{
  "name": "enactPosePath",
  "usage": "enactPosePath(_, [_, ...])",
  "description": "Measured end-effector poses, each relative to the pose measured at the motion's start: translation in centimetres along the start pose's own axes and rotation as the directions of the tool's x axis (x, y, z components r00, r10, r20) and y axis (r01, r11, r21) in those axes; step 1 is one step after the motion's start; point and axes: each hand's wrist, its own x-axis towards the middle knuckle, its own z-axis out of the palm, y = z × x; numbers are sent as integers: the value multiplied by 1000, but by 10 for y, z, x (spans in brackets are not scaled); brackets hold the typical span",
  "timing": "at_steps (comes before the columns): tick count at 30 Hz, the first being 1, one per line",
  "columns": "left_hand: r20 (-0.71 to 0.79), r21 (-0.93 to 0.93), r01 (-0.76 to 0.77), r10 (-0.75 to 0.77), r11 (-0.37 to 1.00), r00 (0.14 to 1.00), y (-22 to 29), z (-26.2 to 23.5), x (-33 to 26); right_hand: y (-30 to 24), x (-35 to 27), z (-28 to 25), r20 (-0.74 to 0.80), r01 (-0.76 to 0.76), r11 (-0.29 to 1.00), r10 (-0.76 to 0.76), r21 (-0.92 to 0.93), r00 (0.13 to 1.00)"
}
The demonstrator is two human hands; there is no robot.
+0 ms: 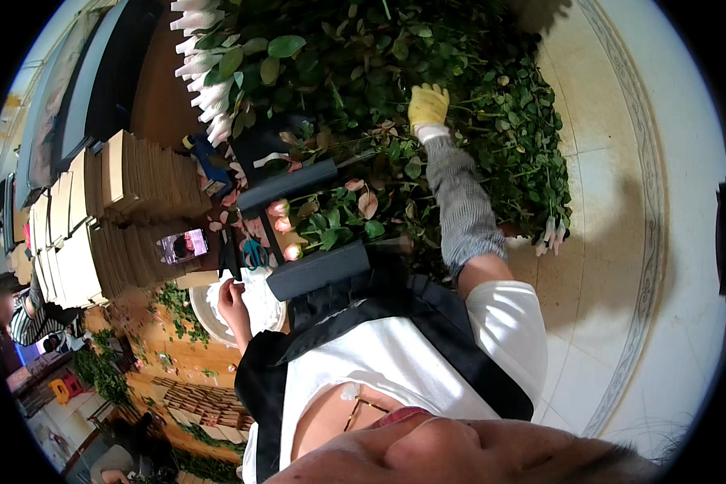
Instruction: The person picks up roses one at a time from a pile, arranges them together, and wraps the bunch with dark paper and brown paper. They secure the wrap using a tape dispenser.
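Note:
My right hand (429, 106), in a yellow glove with a grey knit sleeve above it, lies on a big heap of leafy green rose stems (492, 121). Its fingers are slightly apart, and no stem shows in them. My left hand (234, 310) is bare and low, beside a white-lined basin (204, 310). Its fingers are closed in a pinch; what they hold, if anything, is hard to make out. Just beyond its fingertips is a narrow black object (229, 254). Three pink-white roses (282, 224) lie between two dark padded bars (319, 270), their leaves toward the right.
Tall stacks of brown cardboard sheets (89, 234) stand at the left, with a lit phone (184, 247) against them. Teal-handled scissors (254, 254) lie near the basin. White-wrapped flower heads (202, 73) line the heap's far left edge. Another person (28, 315) is at the far left.

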Motion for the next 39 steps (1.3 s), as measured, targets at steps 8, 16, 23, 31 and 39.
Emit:
enactPosePath(8, [14,33,-39,38,999,999,27,5,7,30,3,-48,-337,380,912,-313,153,888])
enactPosePath(16, [69,-62,-75,79,995,994,49,18,21,49,15,-111,-134,167,959,-139,229,981])
enactPosePath(23, [103,34,-163,159,986,982,91,30,18,-70,74,-117,-418,504,634,-295,587,859])
enactPosePath(31, [44,19,-137,136,990,990,79,23,2,-106,107,-63,-25,317,944,-316,93,948])
enactPosePath(39, [60,-68,-130,134,989,989,59,29,9,-121,114,-127,-437,525,835,-416,164,797])
